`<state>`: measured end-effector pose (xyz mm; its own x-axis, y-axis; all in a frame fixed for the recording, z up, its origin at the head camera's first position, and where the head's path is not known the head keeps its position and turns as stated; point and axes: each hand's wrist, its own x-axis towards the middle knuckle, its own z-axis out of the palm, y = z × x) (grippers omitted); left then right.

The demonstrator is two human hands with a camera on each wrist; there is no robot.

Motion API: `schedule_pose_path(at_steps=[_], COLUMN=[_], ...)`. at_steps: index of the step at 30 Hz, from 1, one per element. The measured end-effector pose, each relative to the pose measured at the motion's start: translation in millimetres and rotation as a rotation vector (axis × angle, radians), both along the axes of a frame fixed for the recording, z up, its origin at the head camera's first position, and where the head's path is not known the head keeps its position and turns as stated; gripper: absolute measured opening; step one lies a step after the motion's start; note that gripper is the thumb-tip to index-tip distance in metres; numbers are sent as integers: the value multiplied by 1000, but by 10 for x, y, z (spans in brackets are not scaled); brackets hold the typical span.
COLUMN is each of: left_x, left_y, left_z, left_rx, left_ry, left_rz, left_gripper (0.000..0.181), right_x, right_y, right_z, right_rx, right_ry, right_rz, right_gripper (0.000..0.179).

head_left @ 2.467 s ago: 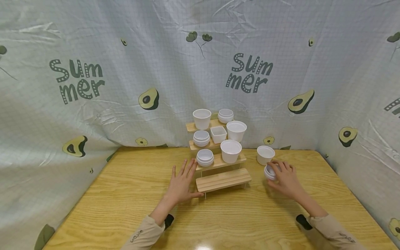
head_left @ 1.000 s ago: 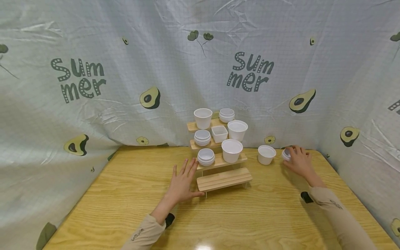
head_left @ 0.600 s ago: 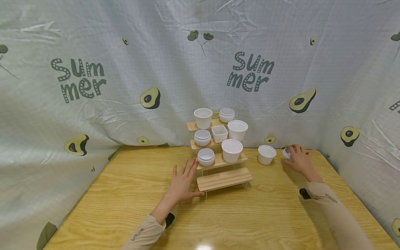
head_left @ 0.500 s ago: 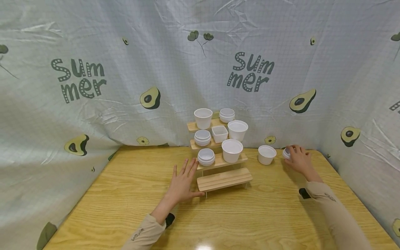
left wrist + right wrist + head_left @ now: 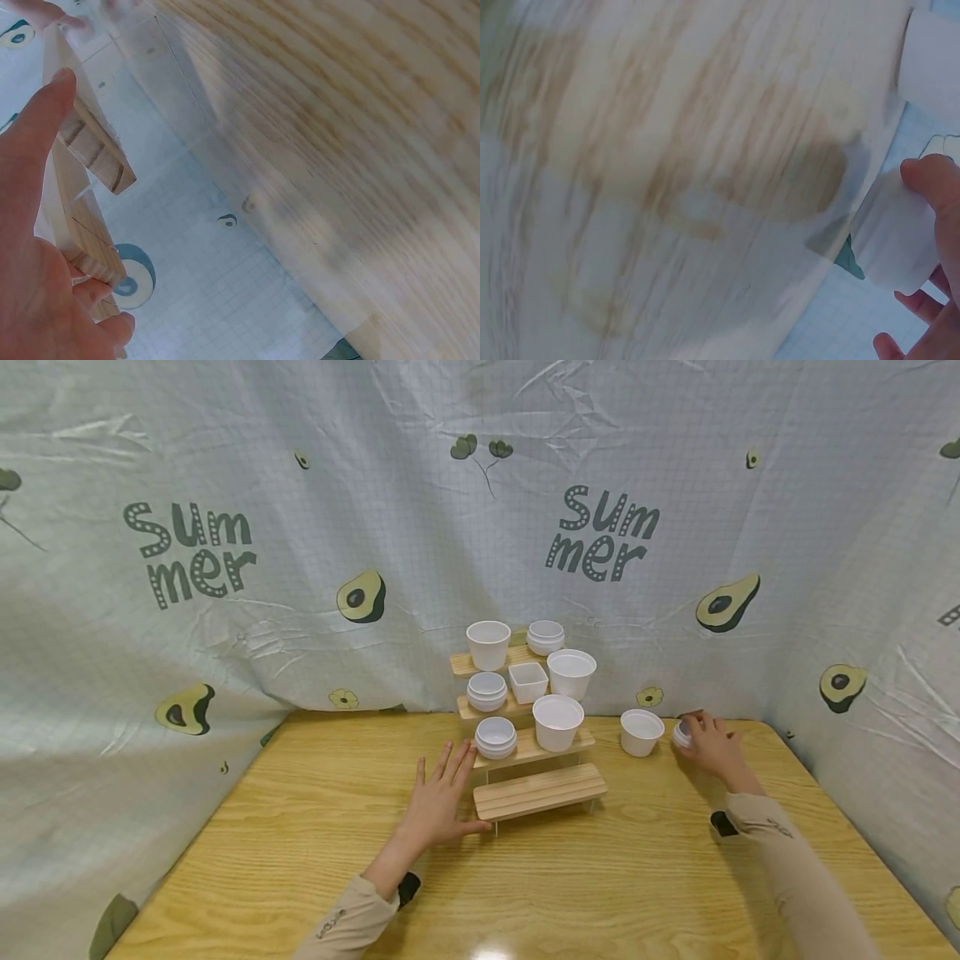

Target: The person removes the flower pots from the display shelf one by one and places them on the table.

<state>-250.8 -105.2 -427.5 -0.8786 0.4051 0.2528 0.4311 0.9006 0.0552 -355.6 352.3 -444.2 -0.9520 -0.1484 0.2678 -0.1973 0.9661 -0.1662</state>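
A four-step wooden shelf stand [image 5: 538, 791] with clear supports holds several white pots. My left hand [image 5: 437, 806] spreads its fingers along the stand's left side. In the left wrist view, its thumb [image 5: 46, 112] lies against the end of one wooden step, while fingertips reach the end of another. At the back right of the table, my right hand [image 5: 711, 747] pinches a small rounded white pot [image 5: 682, 735] between thumb and fingers. The right wrist view shows the thumb over the side of this pot [image 5: 895, 232]; the hand hides part of it.
A plain white cup-shaped pot [image 5: 641, 732] stands on the table between the stand and my right hand. On the third step sit a round pot [image 5: 495, 738] and a taller pot [image 5: 557, 724]. A printed cloth [image 5: 450, 527] hangs behind the wooden table [image 5: 600, 877].
My right hand has carried the small pot from in front of the cup-shaped pot to its right, then shifted it slightly left. My left hand has stayed at the stand.
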Motion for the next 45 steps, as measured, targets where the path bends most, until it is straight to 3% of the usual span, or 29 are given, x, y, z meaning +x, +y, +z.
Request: schedule_pose_path(at_steps=[12, 30, 45], left_x=[4, 15, 19], left_y=[3, -4, 7], left_z=[10, 21, 15], left_rx=[7, -5, 10], left_ry=[6, 14, 26], left_rz=[-12, -10, -10], left_gripper=[111, 110, 111], right_x=[-21, -47, 35], right_y=[-35, -77, -74], right_z=[-53, -89, -21], right_rx=[-2, -7, 14], right_ry=[-43, -21, -11], right_rz=[4, -3, 30], right_gripper=[49, 49, 56])
